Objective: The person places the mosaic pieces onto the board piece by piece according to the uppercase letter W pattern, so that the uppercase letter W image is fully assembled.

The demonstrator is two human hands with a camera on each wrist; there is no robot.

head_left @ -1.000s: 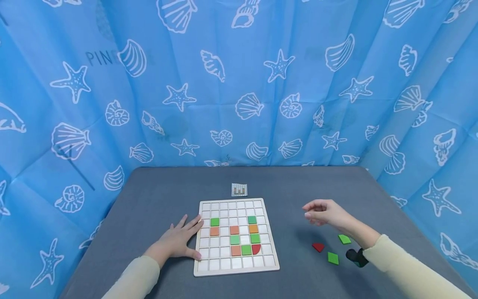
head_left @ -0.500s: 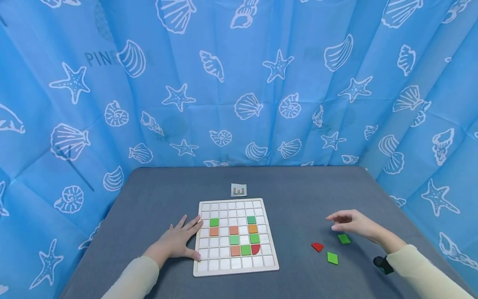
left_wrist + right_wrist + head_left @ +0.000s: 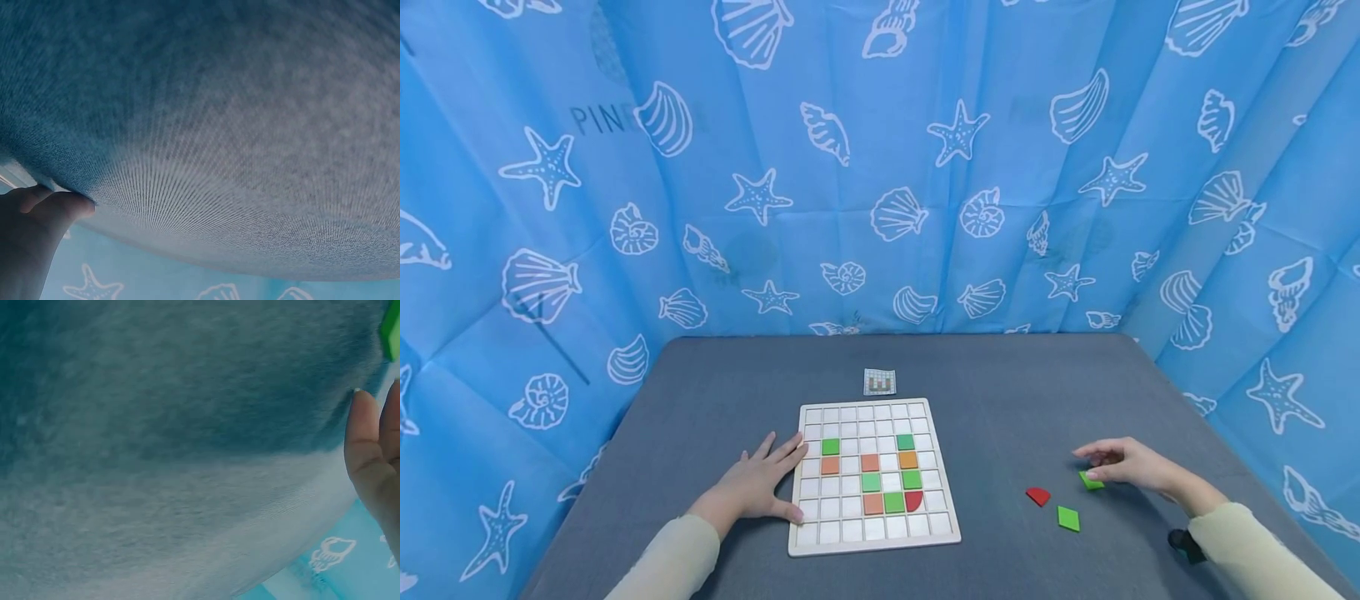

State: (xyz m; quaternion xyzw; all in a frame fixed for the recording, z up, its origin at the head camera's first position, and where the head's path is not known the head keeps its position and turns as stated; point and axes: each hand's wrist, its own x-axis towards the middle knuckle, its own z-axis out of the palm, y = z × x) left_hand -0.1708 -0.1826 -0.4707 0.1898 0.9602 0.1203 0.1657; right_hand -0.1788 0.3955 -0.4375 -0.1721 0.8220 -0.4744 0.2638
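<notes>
My left hand (image 3: 752,483) lies spread at the left edge of a white gridded board (image 3: 842,532), its fingertips and thumb on the rim. Several green, orange and salmon squares and one red quarter-round tile (image 3: 913,501) sit in the board's cells. To the right, my right hand (image 3: 1138,468) hovers low with fingers loosely bent, thumb tip overlapping a green tile (image 3: 1088,482) in the head view. In the right wrist view that green tile (image 3: 392,334) shows just beyond the fingers (image 3: 362,425), with a gap between.
A second green tile (image 3: 1068,518) and a red quarter-round tile (image 3: 1038,497) lie loose on the grey table (image 3: 1000,375). A small pattern card (image 3: 880,382) lies behind the board. A blue shell-print curtain (image 3: 850,167) surrounds the table's back and sides.
My right hand has moved right and toward me, from beside the board down to the farther green tile. The left hand stays at the board's edge.
</notes>
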